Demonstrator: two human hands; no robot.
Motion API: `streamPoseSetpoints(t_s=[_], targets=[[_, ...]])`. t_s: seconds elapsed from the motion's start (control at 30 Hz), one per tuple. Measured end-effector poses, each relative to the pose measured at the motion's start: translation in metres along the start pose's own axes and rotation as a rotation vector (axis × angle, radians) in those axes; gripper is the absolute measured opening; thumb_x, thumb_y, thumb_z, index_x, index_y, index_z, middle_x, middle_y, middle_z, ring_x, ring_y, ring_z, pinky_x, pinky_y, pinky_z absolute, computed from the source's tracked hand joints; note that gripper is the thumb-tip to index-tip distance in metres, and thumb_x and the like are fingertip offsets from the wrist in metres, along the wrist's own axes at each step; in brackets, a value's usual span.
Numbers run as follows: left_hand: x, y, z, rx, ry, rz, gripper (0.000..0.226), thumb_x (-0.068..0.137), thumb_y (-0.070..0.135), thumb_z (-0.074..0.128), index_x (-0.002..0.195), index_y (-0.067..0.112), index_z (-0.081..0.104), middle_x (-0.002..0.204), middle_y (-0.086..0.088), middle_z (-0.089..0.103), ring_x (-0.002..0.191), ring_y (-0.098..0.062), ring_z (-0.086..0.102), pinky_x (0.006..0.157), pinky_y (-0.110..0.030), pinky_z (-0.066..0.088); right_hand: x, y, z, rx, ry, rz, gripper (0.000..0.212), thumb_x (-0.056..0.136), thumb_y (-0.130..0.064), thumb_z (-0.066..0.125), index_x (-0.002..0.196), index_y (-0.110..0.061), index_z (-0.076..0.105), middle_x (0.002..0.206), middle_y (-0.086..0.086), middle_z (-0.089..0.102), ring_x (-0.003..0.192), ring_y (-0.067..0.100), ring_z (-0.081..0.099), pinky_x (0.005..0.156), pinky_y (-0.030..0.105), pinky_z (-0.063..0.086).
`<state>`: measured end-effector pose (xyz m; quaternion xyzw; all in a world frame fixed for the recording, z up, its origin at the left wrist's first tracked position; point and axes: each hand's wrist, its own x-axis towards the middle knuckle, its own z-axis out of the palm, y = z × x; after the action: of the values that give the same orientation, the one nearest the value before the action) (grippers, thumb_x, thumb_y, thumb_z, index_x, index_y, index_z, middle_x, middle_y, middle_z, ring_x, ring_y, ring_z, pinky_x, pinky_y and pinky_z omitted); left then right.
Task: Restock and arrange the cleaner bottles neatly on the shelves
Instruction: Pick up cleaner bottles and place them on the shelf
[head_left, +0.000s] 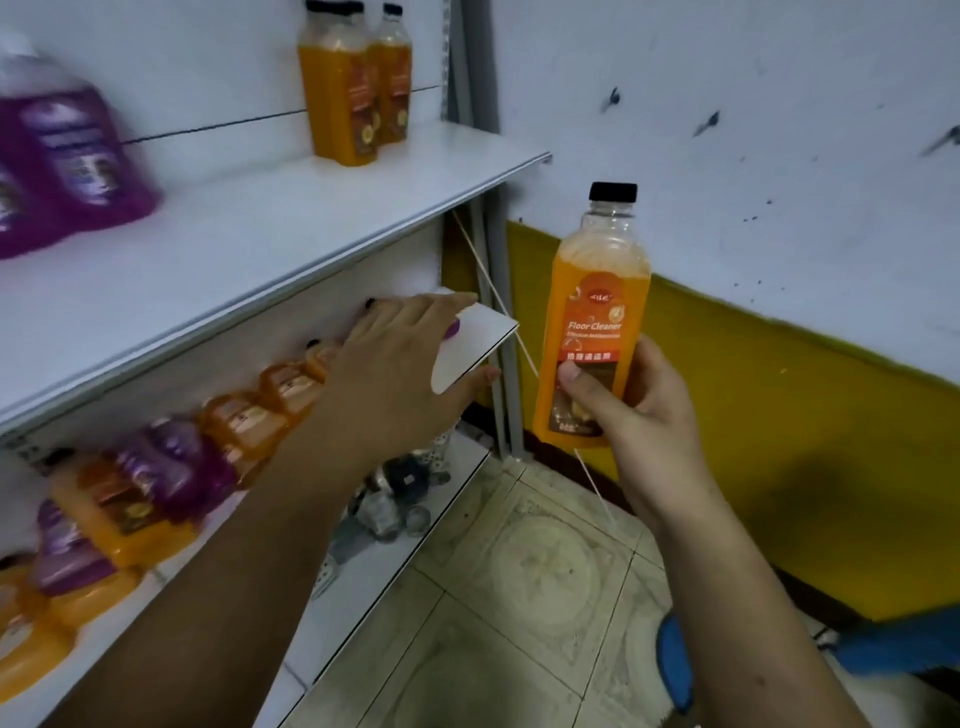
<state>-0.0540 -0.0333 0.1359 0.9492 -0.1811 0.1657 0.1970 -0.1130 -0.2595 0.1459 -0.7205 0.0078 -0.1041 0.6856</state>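
Right hand (631, 410) grips upright floor cleaner bottle (595, 312).

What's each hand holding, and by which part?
Right hand grips the orange floor cleaner bottle by its lower body, thumb on the label. Left hand reaches over the middle shelf, holding nothing visible.

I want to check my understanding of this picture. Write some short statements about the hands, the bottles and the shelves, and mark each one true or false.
1. The right hand holds an orange bottle with a black cap. True.
2. The label on this bottle reads "Glass Cleaner". False: it reads "Floor Cleaner".
3. Purple bottles stand on the upper shelf. True.
4. The left hand rests on the upper shelf. False: it reaches to the end of the shelf below.
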Motion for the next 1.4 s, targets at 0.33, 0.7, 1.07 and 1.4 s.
streamPoseSetpoints(t_s=[0.33,0.7,1.07,1.4], targets=[[0.146,-0.007,0.059,0.035,0.014,-0.044,0.071,0.094,0.073,0.053,0.154,0.038,0.038,0.152,0.006,0.052,0.137,-0.018,0.049,0.111,-0.039,0.036,0.161,0.031,-0.046,-0.01,-0.045,0.005,0.062,0.074,-0.045,0.081,0.131,-0.029,0.062,0.119,-0.007,0.076,0.109,0.011,0.074,0.097,0.046,0.059],[0.255,-0.01,0.077,0.194,0.153,-0.339,0.072,0.097,0.071,0.05,0.157,0.033,0.04,0.155,0.004,0.051,0.144,-0.021,0.044,0.115,-0.043,0.036,0.35,0.041,-0.064,-0.014,-0.317,-0.089,0.05,0.077,-0.052,0.072,0.123,-0.037,0.063,0.112,-0.017,0.076,0.102,0.001,0.073,0.087,0.027,0.057],[0.305,-0.096,0.064,0.358,0.202,-0.617,0.07,0.096,0.077,0.046,0.153,0.036,0.044,0.155,0.008,0.053,0.14,-0.018,0.048,0.11,-0.043,0.043,0.498,0.035,0.058,0.118,-0.513,-0.19,0.055,0.079,-0.05,0.084,0.127,-0.038,0.059,0.12,-0.014,0.074,0.112,0.007,0.071,0.103,0.047,0.056],[0.321,-0.13,0.073,0.425,0.173,-0.827,0.071,0.096,0.081,0.035,0.149,0.035,0.047,0.144,0.008,0.059,0.131,-0.019,0.053,0.103,-0.043,0.049,0.587,0.015,0.163,0.04,-0.77,-0.36,0.063,0.085,-0.037,0.084,0.138,-0.03,0.051,0.132,-0.013,0.068,0.122,0.008,0.066,0.102,0.046,0.057]])
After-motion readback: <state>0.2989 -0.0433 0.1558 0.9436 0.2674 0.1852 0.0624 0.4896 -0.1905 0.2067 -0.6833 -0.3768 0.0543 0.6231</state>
